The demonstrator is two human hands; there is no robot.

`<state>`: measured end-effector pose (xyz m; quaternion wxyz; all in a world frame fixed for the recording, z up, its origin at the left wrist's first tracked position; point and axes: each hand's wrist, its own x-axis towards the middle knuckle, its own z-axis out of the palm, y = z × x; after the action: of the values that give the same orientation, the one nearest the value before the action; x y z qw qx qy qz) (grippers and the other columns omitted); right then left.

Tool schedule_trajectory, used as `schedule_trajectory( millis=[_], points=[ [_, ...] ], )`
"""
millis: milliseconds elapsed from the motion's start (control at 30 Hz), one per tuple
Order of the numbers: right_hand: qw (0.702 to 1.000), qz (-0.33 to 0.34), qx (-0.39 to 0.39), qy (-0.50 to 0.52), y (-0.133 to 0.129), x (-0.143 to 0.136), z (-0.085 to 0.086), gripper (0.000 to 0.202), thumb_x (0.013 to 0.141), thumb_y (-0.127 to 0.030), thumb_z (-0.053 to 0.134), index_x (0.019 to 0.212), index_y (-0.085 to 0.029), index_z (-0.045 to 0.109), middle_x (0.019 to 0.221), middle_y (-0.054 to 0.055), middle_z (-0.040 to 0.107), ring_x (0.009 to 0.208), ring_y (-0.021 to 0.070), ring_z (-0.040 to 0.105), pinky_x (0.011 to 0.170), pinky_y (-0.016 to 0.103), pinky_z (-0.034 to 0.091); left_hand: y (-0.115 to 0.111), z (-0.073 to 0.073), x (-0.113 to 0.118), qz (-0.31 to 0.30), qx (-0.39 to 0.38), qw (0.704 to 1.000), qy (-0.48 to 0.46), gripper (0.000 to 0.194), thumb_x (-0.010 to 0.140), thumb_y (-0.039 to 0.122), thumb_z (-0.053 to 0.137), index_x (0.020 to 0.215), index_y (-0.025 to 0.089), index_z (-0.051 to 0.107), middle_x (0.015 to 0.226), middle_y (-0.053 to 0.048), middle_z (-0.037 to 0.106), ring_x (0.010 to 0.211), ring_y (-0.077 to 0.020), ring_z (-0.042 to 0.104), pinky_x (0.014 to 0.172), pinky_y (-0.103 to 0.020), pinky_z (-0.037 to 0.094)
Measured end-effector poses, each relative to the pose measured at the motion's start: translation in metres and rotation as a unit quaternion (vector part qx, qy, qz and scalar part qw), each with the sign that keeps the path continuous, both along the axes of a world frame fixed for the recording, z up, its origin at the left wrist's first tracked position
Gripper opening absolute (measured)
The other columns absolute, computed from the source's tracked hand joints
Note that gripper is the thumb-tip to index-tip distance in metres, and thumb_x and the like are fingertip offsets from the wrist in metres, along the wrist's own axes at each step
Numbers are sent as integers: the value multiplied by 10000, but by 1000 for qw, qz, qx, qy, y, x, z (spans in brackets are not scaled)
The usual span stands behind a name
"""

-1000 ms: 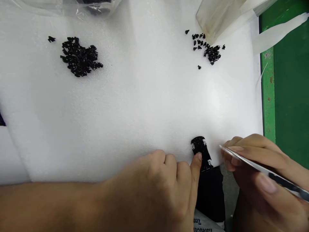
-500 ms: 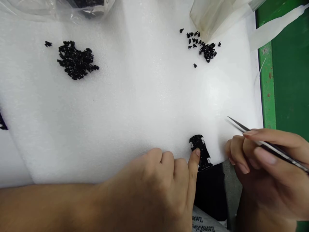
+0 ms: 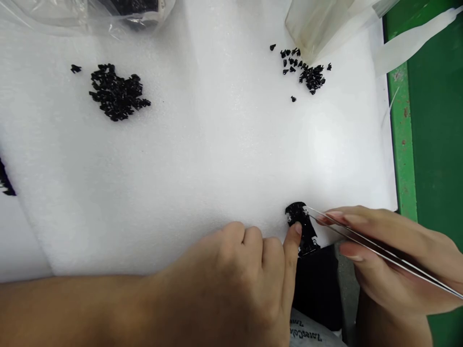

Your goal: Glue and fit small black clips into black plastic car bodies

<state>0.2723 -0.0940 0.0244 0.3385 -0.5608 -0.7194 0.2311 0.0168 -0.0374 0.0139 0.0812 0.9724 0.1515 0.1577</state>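
Observation:
My left hand (image 3: 249, 274) rests on the white foam sheet (image 3: 217, 154) near its front edge, with the index fingertip pressed on a small black part (image 3: 302, 229). My right hand (image 3: 390, 260) grips metal tweezers (image 3: 365, 241), and their tip touches the top of that black part. A larger heap of tiny black pieces (image 3: 117, 94) lies at the far left. A smaller scatter of black pieces (image 3: 306, 70) lies at the far right.
A clear plastic bag (image 3: 87, 12) with dark contents lies at the back left. A translucent container (image 3: 321, 24) stands at the back right by the small scatter. The green table edge (image 3: 401, 125) runs down the right. A dark object (image 3: 316, 289) sits below the foam's front edge.
My right hand swung the tweezers up and to the right, then back left and down, so their tip now meets the black part. My left hand stayed in place.

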Motion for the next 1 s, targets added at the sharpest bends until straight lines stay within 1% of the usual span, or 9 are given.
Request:
schedule_trajectory(
  millis=[100, 233, 300, 400, 467, 600, 733, 933, 1000],
  points=[
    [999, 32, -1, -39, -2, 0, 2, 456, 913, -96, 848, 1324, -283, 790, 1173, 25, 842, 949, 260, 845, 806, 370, 756, -1, 1, -1, 4, -3, 1000, -3, 529, 943, 241, 733, 1376, -61, 694, 632, 3, 591, 471, -146, 488, 363, -306, 343],
    [998, 60, 10, -24, 3, -5, 2, 477, 914, -22, 818, 1335, -241, 772, 1183, 21, 841, 984, 236, 846, 848, 346, 760, -2, 0, -1, 1, -3, 1000, 4, 561, 928, 237, 746, 1393, -69, 680, 631, 7, 576, 475, -152, 487, 367, -313, 348],
    [997, 71, 26, -20, 7, -7, 1, 471, 907, -17, 825, 1330, -219, 772, 1162, 26, 846, 969, 229, 847, 856, 335, 761, -2, -1, -1, -2, -7, 1000, 4, 566, 929, 241, 744, 1397, -71, 678, 636, 2, 578, 480, -161, 494, 367, -323, 353],
    [997, 59, 42, -21, 10, -10, 0, 467, 905, -18, 826, 1320, -227, 779, 1134, 20, 850, 938, 234, 850, 836, 339, 767, -2, -1, -1, -3, -9, 1000, 1, 576, 934, 247, 747, 1409, -71, 671, 637, 2, 574, 481, -163, 490, 368, -329, 354],
    [998, 54, 39, -21, 9, -10, 0, 467, 897, -14, 831, 1311, -224, 783, 1136, 21, 850, 942, 237, 850, 847, 340, 766, -2, -1, -1, -2, -6, 1000, 5, 566, 940, 254, 748, 1401, -69, 678, 637, 1, 574, 481, -161, 488, 371, -330, 357],
    [998, 55, 22, -18, 2, -7, -2, 409, 923, -33, 811, 1291, -210, 792, 1159, 35, 846, 982, 242, 846, 938, 358, 754, -2, 0, -1, -3, -11, 1000, 3, 563, 944, 259, 748, 1397, -69, 681, 641, -6, 585, 482, -164, 489, 371, -332, 353],
    [998, 63, 13, -17, 1, -5, -3, 415, 941, -71, 810, 1320, -238, 781, 1181, 30, 841, 953, 256, 848, 926, 404, 764, -1, -1, -2, -3, -8, 1000, 3, 569, 941, 256, 751, 1396, -78, 677, 636, -5, 583, 477, -160, 479, 368, -330, 345],
    [998, 68, 13, -7, 6, -9, -1, 456, 907, -27, 823, 1328, -197, 779, 1165, 38, 846, 983, 227, 845, 963, 313, 741, -1, -2, -1, -5, -9, 1000, 2, 557, 943, 254, 748, 1387, -76, 683, 636, -8, 589, 479, -164, 483, 367, -334, 340],
    [998, 62, 16, -5, 5, -10, -1, 457, 904, -23, 820, 1325, -198, 781, 1168, 40, 846, 973, 232, 846, 964, 330, 745, -1, -2, -1, -5, -13, 1000, 2, 564, 940, 250, 752, 1392, -77, 678, 642, -10, 593, 482, -168, 494, 366, -337, 345]
  ],
)
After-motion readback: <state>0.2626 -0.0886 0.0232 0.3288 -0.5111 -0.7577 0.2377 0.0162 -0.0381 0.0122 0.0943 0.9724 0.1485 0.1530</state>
